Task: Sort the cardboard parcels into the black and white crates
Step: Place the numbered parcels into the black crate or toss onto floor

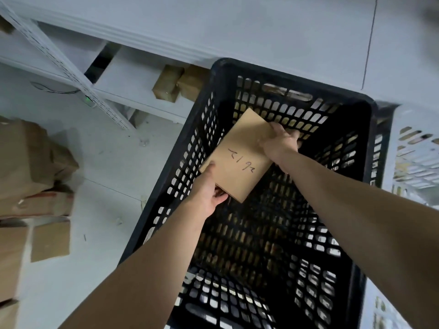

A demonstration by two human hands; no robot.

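Note:
A flat cardboard parcel [240, 155] with handwritten marks on top is held inside the black crate [370, 148], near its far left corner. My left hand [209, 188] grips the parcel's near left corner, fingers curled under it. My right hand [281, 142] grips its right edge, thumb on top. The black crate has slotted walls and nothing else shows inside it. The white crate [418, 148] stands to the right, touching the black one, mostly cut off by the frame.
White metal shelving [123, 74] runs along the back with cardboard parcels [175, 83] on a lower shelf. Several more cardboard boxes [33, 176] lie piled on the pale floor at the left.

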